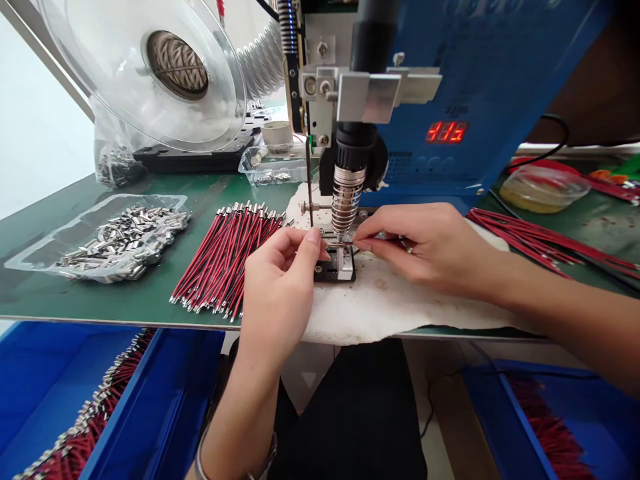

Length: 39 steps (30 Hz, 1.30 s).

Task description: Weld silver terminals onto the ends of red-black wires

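While both hands meet at the middle of the frame, the left hand (280, 280) is curled shut, with thumb and forefinger pinched on one end of a thin piece (341, 245). The right hand (425, 248) reaches in from the right and pinches the other end between its fingertips (361, 245). That piece is too small to make out clearly. It lies across a small black block (334, 270), straight under the ribbed metal nozzle (346, 200) of a blue machine (490, 80), whose red display (447, 131) glows at upper centre. The block sits on a white cloth (390, 303) spread over the green table (75, 293). Just left of the left hand lies a bundle of red and black wires (227, 257) with metal tips, and further left a clear tray of small metal sleeves (120, 240). A clear reel (150, 73) fills the upper left. More red wires (540, 243) lie at right behind the right forearm. Blue bins (40, 380) sit below the table edge at lower left, and a bin there holds tipped wires (85, 420).
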Motion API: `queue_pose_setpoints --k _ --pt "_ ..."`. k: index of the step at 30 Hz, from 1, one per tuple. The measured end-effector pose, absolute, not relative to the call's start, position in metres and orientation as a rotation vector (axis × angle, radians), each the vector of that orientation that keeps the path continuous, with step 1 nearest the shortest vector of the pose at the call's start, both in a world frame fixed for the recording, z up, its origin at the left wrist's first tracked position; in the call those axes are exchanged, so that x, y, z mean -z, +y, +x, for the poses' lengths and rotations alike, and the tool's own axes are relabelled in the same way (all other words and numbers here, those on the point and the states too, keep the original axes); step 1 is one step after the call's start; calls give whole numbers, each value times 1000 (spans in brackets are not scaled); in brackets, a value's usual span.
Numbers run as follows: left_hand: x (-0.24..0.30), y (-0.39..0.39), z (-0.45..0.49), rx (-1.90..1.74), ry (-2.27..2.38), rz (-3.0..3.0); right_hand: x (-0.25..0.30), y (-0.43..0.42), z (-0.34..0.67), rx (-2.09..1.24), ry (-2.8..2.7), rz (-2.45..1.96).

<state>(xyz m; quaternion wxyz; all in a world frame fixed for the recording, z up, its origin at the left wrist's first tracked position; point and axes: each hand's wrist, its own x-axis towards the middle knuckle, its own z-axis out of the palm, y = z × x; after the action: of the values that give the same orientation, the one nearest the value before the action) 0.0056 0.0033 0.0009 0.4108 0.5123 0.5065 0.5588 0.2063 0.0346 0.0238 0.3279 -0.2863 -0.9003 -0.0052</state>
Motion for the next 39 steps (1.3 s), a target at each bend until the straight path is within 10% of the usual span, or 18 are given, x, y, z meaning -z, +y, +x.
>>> queue_pose_setpoints --k 39 --pt "0 3 4 -1403 1213 1352 -24 33 206 -20 -2341 -776"
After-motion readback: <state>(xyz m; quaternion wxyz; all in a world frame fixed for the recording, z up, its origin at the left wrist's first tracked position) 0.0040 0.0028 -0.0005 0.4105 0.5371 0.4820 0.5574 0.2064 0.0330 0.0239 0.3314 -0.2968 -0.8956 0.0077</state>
